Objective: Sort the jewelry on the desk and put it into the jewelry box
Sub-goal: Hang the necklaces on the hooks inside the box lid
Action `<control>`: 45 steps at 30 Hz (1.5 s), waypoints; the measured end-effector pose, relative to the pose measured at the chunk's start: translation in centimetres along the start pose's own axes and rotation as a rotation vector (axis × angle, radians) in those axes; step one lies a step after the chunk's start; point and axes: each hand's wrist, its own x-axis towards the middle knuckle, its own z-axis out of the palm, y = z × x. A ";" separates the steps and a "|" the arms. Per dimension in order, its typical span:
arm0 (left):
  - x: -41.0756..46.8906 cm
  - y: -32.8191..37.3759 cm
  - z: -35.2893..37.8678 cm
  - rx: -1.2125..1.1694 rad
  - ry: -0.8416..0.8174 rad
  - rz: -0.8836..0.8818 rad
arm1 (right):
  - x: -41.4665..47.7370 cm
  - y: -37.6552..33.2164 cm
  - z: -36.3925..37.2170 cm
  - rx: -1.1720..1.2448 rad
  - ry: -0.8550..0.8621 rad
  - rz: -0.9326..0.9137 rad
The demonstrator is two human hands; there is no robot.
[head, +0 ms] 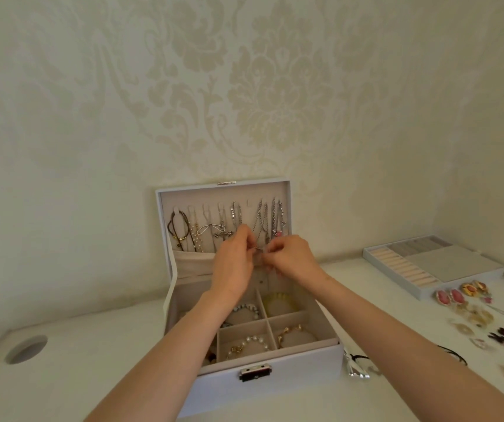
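Note:
A white jewelry box (275, 388) stands open on the desk, its lid (223, 190) upright against the wall. Several necklaces (208, 229) hang from hooks inside the lid. Bracelets lie in the bottom compartments, among them a pearl bracelet (249, 344) and a gold one (290, 332). In front of the lid, my left hand (234, 263) and my right hand (290, 258) meet, both pinching a thin silver necklace (258, 249) between their fingertips. Its lower part is hidden behind my fingers.
A removable tray (433, 266) with ring rolls sits at the right against the wall. Loose earrings and brooches (464, 300) are spread over the desk's right side, with a black cord (451, 353) and a silver piece (357, 370). A round cable hole (25, 350) is at the left.

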 end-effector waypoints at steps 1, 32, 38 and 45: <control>0.0 0.0 0.0 0.006 0.002 0.001 | -0.1 -0.5 -0.6 0.111 0.005 0.016; -0.4 0.3 -0.2 0.137 0.055 0.024 | 1.6 -0.7 0.2 0.088 0.003 -0.250; -0.6 0.3 0.0 0.147 0.030 0.029 | 1.4 0.1 0.1 -0.212 -0.014 -0.385; -0.7 0.1 -0.1 0.190 0.014 0.121 | 1.8 0.4 0.1 -0.601 -0.045 -0.460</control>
